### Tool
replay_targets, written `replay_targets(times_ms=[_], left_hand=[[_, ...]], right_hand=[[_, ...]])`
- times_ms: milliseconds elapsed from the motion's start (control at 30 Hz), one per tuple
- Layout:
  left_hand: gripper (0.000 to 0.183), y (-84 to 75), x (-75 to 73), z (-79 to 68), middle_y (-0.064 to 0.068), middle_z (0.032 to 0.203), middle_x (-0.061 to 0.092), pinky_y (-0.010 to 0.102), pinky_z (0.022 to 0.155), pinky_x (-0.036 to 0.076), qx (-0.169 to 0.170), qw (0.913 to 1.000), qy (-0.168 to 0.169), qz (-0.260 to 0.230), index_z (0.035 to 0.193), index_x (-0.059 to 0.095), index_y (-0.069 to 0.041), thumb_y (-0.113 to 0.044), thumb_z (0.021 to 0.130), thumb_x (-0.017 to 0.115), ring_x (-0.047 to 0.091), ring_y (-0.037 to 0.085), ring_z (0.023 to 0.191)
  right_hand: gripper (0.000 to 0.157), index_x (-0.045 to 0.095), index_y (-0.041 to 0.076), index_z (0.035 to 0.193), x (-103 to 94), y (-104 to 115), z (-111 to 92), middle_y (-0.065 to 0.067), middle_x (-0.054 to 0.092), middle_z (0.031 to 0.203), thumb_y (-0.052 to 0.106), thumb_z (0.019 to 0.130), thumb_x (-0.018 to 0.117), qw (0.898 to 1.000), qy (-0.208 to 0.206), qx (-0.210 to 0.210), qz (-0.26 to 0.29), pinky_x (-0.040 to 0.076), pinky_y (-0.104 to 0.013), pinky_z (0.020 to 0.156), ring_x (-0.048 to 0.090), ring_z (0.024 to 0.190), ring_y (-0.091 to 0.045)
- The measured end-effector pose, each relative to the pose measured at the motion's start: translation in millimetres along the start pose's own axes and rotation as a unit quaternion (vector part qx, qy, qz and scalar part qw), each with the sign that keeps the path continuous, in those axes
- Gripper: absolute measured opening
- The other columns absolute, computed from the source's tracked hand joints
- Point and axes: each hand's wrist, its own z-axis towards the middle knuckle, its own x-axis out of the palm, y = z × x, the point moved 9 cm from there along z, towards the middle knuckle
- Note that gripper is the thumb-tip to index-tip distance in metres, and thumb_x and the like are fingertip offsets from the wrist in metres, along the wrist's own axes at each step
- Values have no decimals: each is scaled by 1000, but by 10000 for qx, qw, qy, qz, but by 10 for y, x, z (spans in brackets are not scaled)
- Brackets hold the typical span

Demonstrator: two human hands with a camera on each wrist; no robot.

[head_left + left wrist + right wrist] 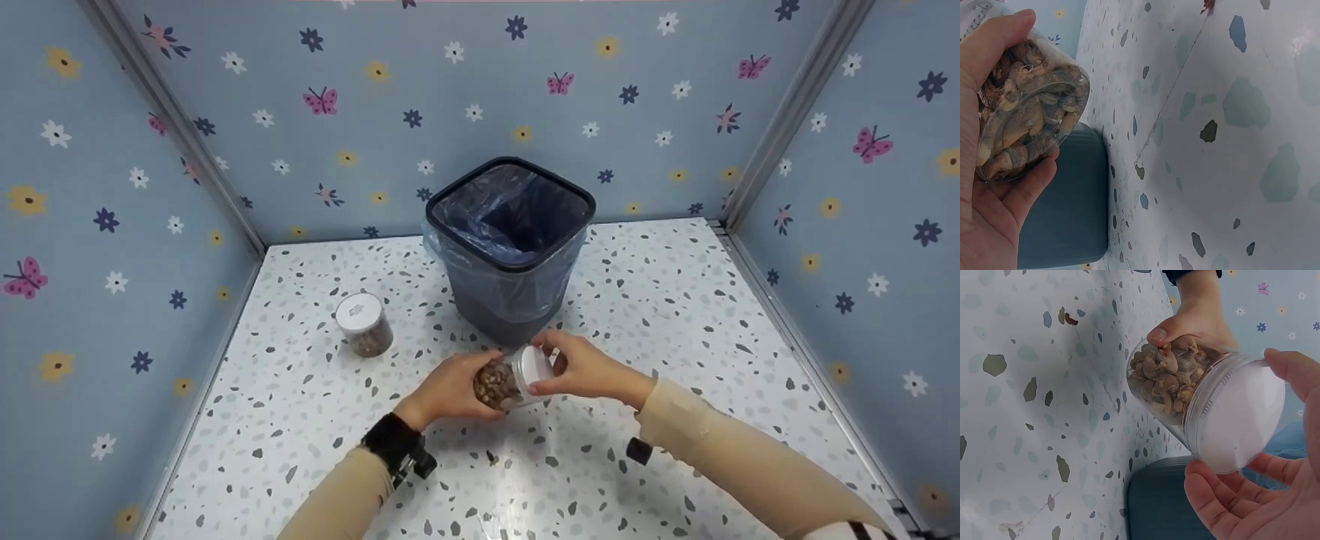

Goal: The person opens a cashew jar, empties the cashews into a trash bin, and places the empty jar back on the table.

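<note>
My left hand (450,388) grips a clear plastic jar (498,383) round its bottom end, thumb on one side and fingers on the other. The jar lies tilted on its side above the table, packed with brown, shrivelled dried pieces (1022,112) whose exact kind I cannot tell. Its white screw lid (1241,419) faces right and is on the jar. My right hand (589,367) holds that lid by its rim, the thumb and fingertips at opposite edges. The right palm stands apart from the lid's flat face in the right wrist view.
A dark bin (491,311) with a translucent bluish liner (480,229) stands right behind the jar. Left of it, a second white-lidded jar (364,324) stands upright with brown contents. Flower-patterned panels (465,90) enclose the speckled table (300,420). A small reddish-brown scrap (1071,319) lies on the tabletop.
</note>
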Motion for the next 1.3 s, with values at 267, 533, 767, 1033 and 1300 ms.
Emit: replay_targets(times_ms=[267,533,767,1033,1300], left_hand=[[89,-21,35,9,0,137,74,40,109,58,47,9999,59,-83,152,61,-21,-36,73,99,70,17,121],[94,0,64,14,1,142,73,41,112,57,114,9999,75,-25,155,59,-19,-34,72,100,70,19,125],[96,-5,65,14,3,141,73,42,112,57,180,9998,28,37,156,58,-18,-33,71,101,71,20,125],[97,5,90,20,8,144,72,46,114,56,129,9999,90,12,158,56,-14,-29,73,101,70,25,127],[94,16,106,22,5,138,74,44,109,58,80,9999,142,44,156,58,-16,-31,74,100,71,22,123]], right_hand=[[74,60,5,143,0,80,-43,-15,66,131,21,80,96,9977,162,-604,-273,63,-51,91,66,103,-31],[79,59,8,148,18,128,-78,-12,60,144,25,80,97,9887,271,-995,-1087,62,-48,100,65,120,-28],[85,57,10,152,34,208,-121,-12,58,148,26,79,98,9704,304,-1502,-1867,58,-50,111,64,131,-31],[82,59,12,149,75,274,-188,-17,59,149,21,77,98,9387,212,-2249,-2606,56,-52,115,62,136,-35],[84,59,14,146,86,311,-233,-16,61,147,19,73,100,9245,51,-2548,-2835,57,-53,112,64,133,-35]])
